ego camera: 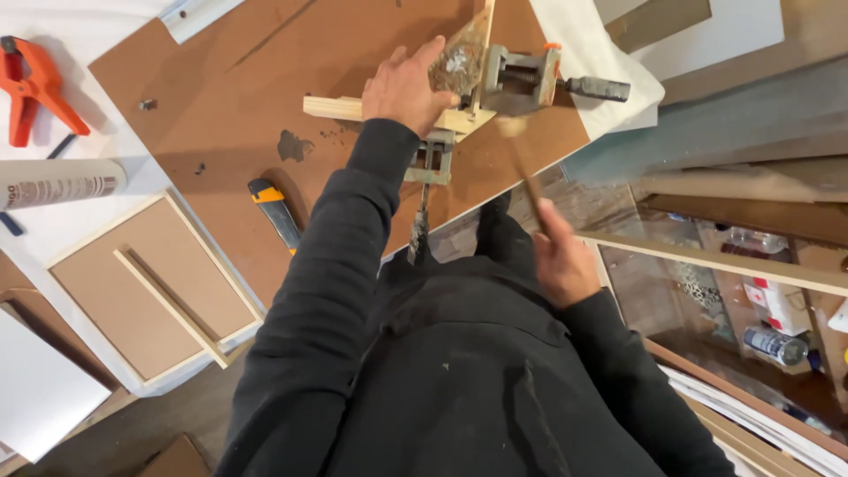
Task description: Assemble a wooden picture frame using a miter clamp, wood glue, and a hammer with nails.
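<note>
Right hand point(565, 261), nearest at 4 o'clock, fist closed around a blurred hammer point(521, 159) whose head hovers over the clamp point(517, 81). Left hand point(405, 88), at 12 o'clock, fingers spread, presses the wood strips point(340, 109) clamped on the brown board point(238, 106). Knife point(276, 212) lies at 9 o'clock.

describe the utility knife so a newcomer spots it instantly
Start at the brown board covering the bench. Near its lower edge, just left of the person's dark sleeve, lies the utility knife. Its black-and-orange handle sets it apart from the all-orange spring clamp far left.
</note>
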